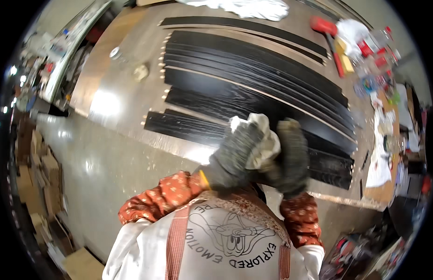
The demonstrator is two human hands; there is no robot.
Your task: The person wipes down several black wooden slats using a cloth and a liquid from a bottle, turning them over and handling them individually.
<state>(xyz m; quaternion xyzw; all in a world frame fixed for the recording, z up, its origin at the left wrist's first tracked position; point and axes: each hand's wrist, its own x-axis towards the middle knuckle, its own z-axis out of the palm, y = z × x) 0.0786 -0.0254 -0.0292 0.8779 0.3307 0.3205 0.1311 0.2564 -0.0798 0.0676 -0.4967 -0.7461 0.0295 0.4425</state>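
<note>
Over blk boards (244, 93), L fingers (247, 135) curled, gripping cloth (268, 145)

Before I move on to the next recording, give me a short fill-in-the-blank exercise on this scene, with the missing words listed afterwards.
1. The crumpled white cloth is ____ the gloved left hand and the gloved right hand.
2. The long boards laid out on the table are coloured ____.
3. The mallet toward the far right corner has a head coloured ____.
4. The cardboard boxes are on the picture's ____ side.

Missing words: between; black; red; left.
</note>
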